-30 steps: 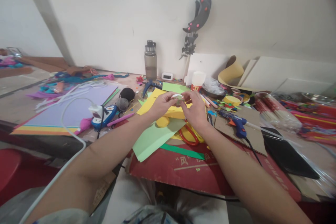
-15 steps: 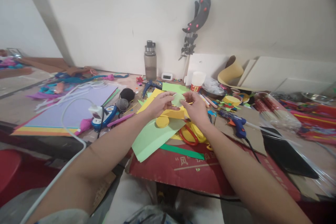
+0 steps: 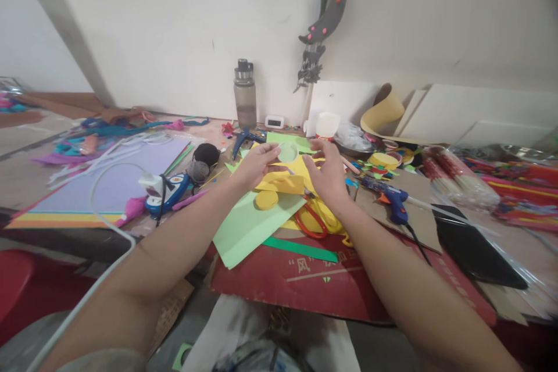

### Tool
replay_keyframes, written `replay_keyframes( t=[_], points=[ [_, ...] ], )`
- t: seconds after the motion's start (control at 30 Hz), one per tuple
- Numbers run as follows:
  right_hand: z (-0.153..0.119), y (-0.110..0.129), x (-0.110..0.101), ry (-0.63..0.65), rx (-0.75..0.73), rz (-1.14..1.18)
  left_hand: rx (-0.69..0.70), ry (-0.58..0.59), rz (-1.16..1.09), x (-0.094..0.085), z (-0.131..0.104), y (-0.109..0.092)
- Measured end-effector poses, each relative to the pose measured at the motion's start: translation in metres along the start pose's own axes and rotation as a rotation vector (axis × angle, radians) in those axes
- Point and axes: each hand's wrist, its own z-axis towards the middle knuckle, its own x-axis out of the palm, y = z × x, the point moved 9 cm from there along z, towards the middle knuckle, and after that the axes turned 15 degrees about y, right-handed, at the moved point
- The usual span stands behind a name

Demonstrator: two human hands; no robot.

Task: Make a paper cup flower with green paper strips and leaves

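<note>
The left hand (image 3: 260, 163) grips a pale green disc (image 3: 288, 153) by its left rim between its fingers. The right hand (image 3: 328, 171), its fingers open and apart from the disc, is held just to the right of it. The disc is raised above yellow paper (image 3: 281, 183), midway along the surface (image 3: 215, 132). Below the hands, a yellow disc (image 3: 267, 200) lies at the upper part of a light green sheet (image 3: 248, 232). A dark green strip (image 3: 300, 249) crosses a red board (image 3: 305, 290) at the near edge of the surface; a red looped handle (image 3: 314, 236) lies just above the strip. To the right, a blue glue gun (image 3: 397, 207) rests on brown cardboard (image 3: 422, 229). At the far edge, a bottle (image 3: 245, 99) stands upright near a small white clock (image 3: 274, 122). Toward the left end, a lilac sheet (image 3: 117, 171) lies near the near edge.
</note>
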Motion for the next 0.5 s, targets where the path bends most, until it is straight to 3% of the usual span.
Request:
replay_keyframes(
  t=[0.2,0.5],
  points=[
    [0.004,-0.009,-0.01,-0.041,0.071,0.062,-0.012,-0.208,0.063,-0.032,-0.003,-0.01],
    [0.004,0.003,0.007,0.139,0.038,0.026,-0.151,-0.193,0.308,-0.056,0.004,0.008]
  ],
)
